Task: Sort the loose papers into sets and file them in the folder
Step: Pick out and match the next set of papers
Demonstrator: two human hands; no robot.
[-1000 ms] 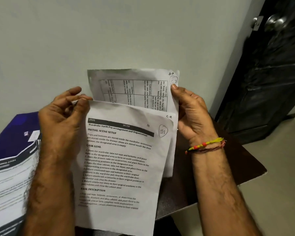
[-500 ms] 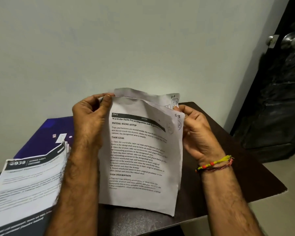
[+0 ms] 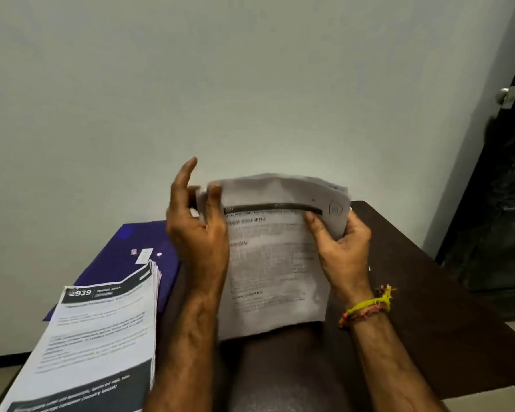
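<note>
In the head view, a dark brown table (image 3: 428,292) fills the lower right half of the frame, pushed against a pale wall (image 3: 250,84). At the far right edge stands a dark door (image 3: 502,218) with a round metal knob (image 3: 505,95).

Lower left lies a stack of printed papers (image 3: 101,337); its top sheet carries a dark header reading "2939", the rest of the print too blurred to read. The stack partly covers a purple folder (image 3: 149,248) behind it, which bears small white stickers.

At centre, held upright over the table, is a small set of sheets (image 3: 274,263) with a black header bar and a circled mark in the top right corner; its text is smeared by motion. The left hand (image 3: 196,233) pinches the set's upper left edge with thumb and a finger, the index finger raised free. The right hand (image 3: 342,248) grips the right edge, thumb across the front. A yellow and red thread bracelet (image 3: 369,307) circles the right wrist.
</note>
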